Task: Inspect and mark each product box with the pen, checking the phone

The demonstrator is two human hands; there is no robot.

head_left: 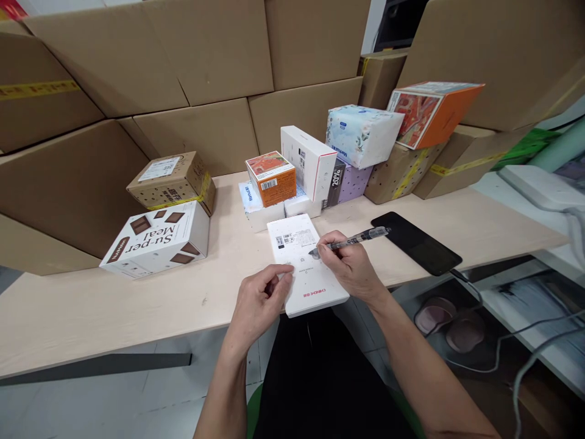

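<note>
A flat white box with red lettering and small dark print lies in front of me, its near end jutting past the table's front edge. My left hand is at the box's left side, its fingers curled and the thumb and index fingertips close together on the box edge. The other left fingers are partly hidden. In my right hand is a clear-barrelled pen, pinched between thumb and fingers. Its tip points left, just over the box's printed face, and its back end sticks out to the right. I cannot tell whether the tip touches.
A black phone with a cable lies right of the pen. Behind the box stand tissue packs, orange boxes and an upright white box. On the left are a white "Su-per Meal" box and a small carton. Large cardboard walls the back.
</note>
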